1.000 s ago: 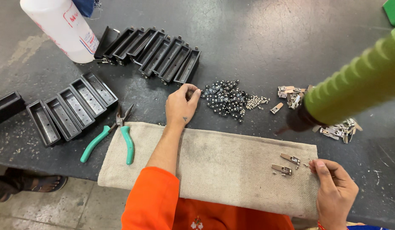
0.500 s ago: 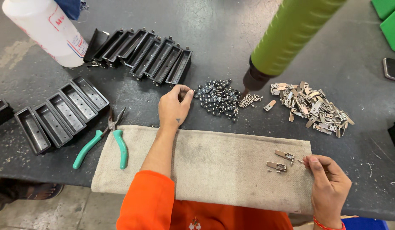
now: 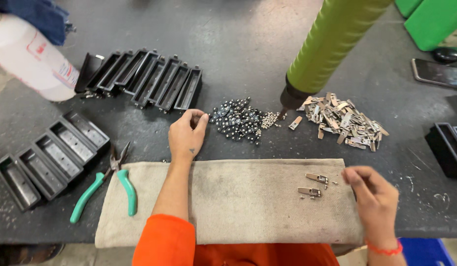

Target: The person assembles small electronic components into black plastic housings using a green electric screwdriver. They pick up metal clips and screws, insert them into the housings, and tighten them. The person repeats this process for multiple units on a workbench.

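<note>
We look down on a dark grey bench (image 3: 248, 49) with a beige cloth (image 3: 248, 197) spread along its near edge. Beyond the cloth lies a heap of small dark beads (image 3: 236, 120); our left hand (image 3: 186, 135) rests at the heap's left edge, fingers curled, fingertips touching the nearest beads, though we cannot tell whether it pinches one. Our right hand (image 3: 373, 194) hovers over the cloth's right end, fingers bent loosely, gripping nothing we can see, just right of two small metal clips (image 3: 312, 184) lying on the cloth. Right of the beads sits a pile of clips (image 3: 344, 120), with a green tool (image 3: 331, 44) hanging above it. Left of the cloth lie green-handled pliers (image 3: 108, 189). Further left and beyond stand rows of black trays (image 3: 149, 81), and a white bottle (image 3: 26, 54).
</note>
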### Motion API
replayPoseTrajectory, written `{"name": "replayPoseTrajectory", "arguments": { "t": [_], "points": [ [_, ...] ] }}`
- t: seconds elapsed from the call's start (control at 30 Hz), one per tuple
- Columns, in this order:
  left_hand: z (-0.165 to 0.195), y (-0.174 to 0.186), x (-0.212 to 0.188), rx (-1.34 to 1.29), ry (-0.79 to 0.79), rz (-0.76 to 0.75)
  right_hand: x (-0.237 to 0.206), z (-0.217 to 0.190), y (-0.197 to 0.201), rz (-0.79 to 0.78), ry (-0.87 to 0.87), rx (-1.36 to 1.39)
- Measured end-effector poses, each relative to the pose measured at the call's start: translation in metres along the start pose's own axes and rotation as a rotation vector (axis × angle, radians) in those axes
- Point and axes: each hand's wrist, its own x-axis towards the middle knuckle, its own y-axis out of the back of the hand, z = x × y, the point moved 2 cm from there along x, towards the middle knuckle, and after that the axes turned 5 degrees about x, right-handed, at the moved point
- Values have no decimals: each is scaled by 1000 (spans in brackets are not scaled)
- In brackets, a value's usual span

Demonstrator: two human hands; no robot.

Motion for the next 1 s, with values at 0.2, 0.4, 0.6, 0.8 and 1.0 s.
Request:
{"name": "replayPoseTrajectory", "arguments": {
  "t": [0.2,0.4,0.6,0.8,1.0],
  "points": [
    [9,6,2,14,-39,-6,65,-43,-61,-286,411,-405],
    [21,14,-3,-9,-31,-17,105,-41,-119,-474,826,-811],
    [33,20,-3,92,1,-79,135,-40,-83,-606,668,-361],
    [38,23,-5,116,23,-116,145,-60,-98,-374,924,-759],
    [36,23,-6,88,2,-101,142,-70,-140,-327,1021,-912]
  ]
}}
